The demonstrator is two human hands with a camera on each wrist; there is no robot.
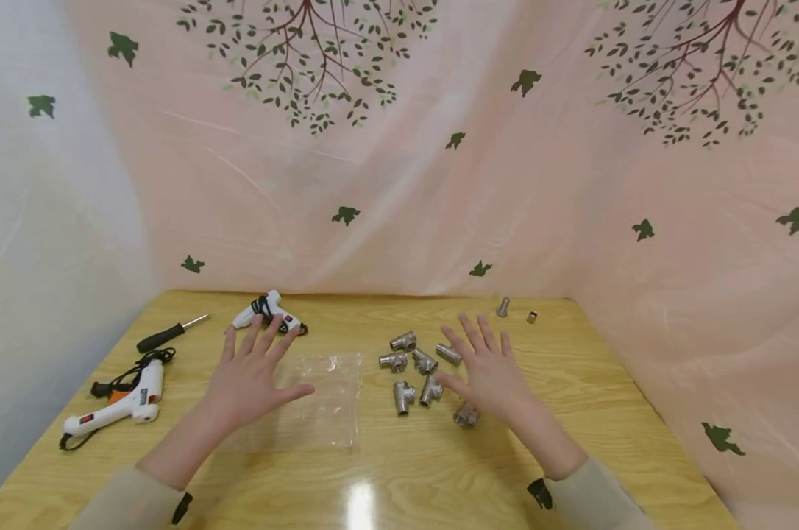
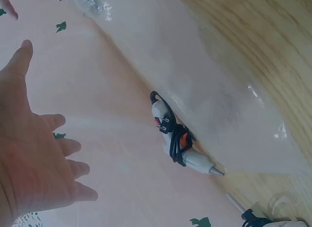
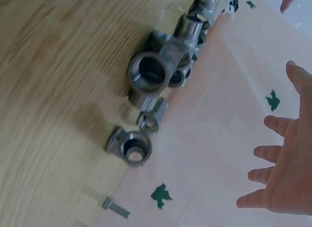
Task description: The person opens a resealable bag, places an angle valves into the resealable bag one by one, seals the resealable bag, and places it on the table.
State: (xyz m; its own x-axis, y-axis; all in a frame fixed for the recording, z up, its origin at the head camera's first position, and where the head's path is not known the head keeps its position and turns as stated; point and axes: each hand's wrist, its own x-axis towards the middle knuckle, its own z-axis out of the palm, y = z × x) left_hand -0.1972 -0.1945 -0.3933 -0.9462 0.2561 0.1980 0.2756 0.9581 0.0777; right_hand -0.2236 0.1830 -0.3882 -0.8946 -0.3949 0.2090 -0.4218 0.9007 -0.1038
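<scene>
My left hand (image 1: pixel 250 379) is spread above the table, over the left part of a clear plastic bag (image 1: pixel 327 405), and holds nothing. My right hand (image 1: pixel 491 372), also spread and bare of any object, hovers at the right side of a loose group of metal tee fittings (image 1: pixel 403 397). One fitting (image 1: pixel 466 415) lies partly hidden below the right palm. The right wrist view shows the threaded mouth of a tee fitting (image 3: pixel 150 73) up close, with the right hand (image 3: pixel 287 154) apart from it. In the left wrist view, the left hand (image 2: pixel 39 149) has its fingers extended.
Two white glue guns with black cords lie at the left, one nearer (image 1: pixel 118 408) and one farther back (image 1: pixel 267 313). Between them is a black-handled screwdriver (image 1: pixel 168 336). A metal bolt (image 1: pixel 502 307) and a small metal piece (image 1: pixel 532 317) lie at the back right. A patterned curtain (image 1: pixel 399 184) hangs behind.
</scene>
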